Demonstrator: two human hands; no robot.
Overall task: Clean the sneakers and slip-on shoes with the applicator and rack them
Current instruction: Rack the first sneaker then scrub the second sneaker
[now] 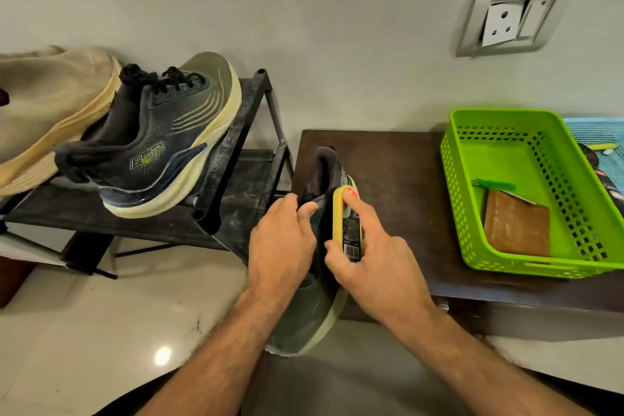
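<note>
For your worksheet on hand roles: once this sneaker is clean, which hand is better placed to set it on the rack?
Probably the left hand: it already grips the sneaker and is nearer the rack. The right hand holds the applicator.

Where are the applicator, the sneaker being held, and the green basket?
applicator (347, 224): head view, on its yellow side edge.
held sneaker (304, 324): head view, on the toe upper.
green basket (454, 176): head view, on its left perforated wall.

Dusty matt black metal shoe rack (236, 145); glossy perforated green plastic basket (472, 213); matt dark wood table (388, 162); mesh-cloth sneaker (162, 145); glossy pale floor tiles (118, 331).
</note>
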